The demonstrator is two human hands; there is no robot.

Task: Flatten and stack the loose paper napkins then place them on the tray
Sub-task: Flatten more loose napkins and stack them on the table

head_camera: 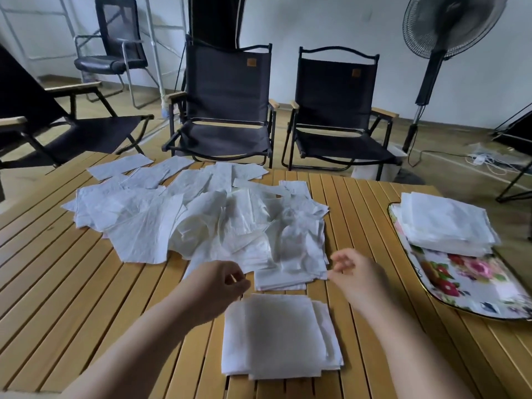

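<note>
Napkins (201,220), crumpled white, heap behind a squared stack (276,335); left hand (218,283) and right hand (354,272), grip released.

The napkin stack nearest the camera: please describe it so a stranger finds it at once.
On the slatted wooden table, between the person's forearms, lies the napkin stack. Unlike the crumpled pile behind it, it is flat and squared; unlike the one on the floral tray, it rests on bare wood.
</note>
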